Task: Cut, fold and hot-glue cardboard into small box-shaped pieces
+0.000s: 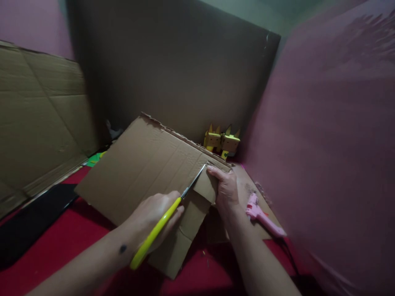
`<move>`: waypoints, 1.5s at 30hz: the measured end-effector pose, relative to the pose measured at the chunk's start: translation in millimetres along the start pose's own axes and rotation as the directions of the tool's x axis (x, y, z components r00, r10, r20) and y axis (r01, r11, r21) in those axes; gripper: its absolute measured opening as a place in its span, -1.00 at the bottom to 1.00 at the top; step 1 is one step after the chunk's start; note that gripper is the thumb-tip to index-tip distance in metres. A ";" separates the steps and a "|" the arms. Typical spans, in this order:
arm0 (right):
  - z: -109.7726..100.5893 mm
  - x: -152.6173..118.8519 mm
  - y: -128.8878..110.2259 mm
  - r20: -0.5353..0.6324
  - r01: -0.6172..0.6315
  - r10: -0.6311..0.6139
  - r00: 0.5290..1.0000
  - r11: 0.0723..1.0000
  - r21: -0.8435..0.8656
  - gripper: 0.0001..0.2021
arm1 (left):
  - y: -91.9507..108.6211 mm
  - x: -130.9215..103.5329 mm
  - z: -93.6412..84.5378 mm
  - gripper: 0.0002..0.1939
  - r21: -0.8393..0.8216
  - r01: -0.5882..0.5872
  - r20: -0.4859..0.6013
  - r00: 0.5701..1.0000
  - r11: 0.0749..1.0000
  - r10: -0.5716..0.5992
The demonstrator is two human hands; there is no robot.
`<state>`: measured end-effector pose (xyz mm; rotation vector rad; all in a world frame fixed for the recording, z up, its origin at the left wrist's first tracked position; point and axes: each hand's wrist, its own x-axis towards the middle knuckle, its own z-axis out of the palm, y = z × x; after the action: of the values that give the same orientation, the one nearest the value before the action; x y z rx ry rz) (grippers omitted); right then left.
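A brown corrugated cardboard sheet (145, 164) lies tilted over the red surface (61, 246). My left hand (154, 216) grips a yellow-handled cutting tool (154, 234), and its metal blade (194, 182) runs along a cut in the cardboard's right part. My right hand (225, 189) holds the small cardboard flap (206, 187) just right of the blade, fingers on its top edge. Whether the tool is a knife or scissors cannot be told.
A pink glue gun (262, 213) lies right of my right wrist. Small yellow box figures (222, 142) stand in the back corner. A large folded cardboard (40, 123) leans at left, a dark board (173, 70) behind, a pink wall (324, 144) at right, a black object (31, 218) at left.
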<state>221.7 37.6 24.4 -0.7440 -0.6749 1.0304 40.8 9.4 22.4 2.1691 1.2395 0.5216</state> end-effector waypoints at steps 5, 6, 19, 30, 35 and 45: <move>0.0 -0.4 0.3 0.019 -0.015 0.015 1.000 1.000 0.011 -0.84 | -9.6 1.4 8.1 -0.69 0.044 0.034 -0.009 0.999 0.998 -0.033; -0.3 0.1 0.9 0.023 -0.018 0.018 1.000 1.000 0.013 -0.84 | -11.2 0.4 8.7 -0.68 0.028 0.032 -0.023 0.999 0.999 -0.032; 2.5 -0.1 5.7 0.054 -0.033 0.033 0.998 0.999 0.007 -0.87 | -5.5 6.7 5.2 -0.77 -0.502 0.196 0.175 0.977 0.843 -0.123; 6.8 6.3 4.1 0.065 -0.021 0.021 0.998 1.000 -0.002 -0.78 | 3.8 20.6 -11.9 -0.64 -0.069 -0.081 -0.073 0.994 0.994 0.076; 6.4 6.5 6.1 0.057 -0.019 0.018 0.998 1.000 0.005 -0.83 | -1.8 18.0 -8.3 -0.68 -0.270 0.052 0.051 0.998 0.961 -0.040; 19.7 7.8 5.2 0.074 -0.019 0.016 0.997 0.999 0.029 -0.83 | 6.7 29.5 -23.7 -0.80 -0.544 0.143 0.143 0.987 0.826 -0.077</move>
<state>206.5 50.9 32.7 -0.6897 -0.7156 1.0860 45.7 39.3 46.1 1.6006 0.9877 0.6094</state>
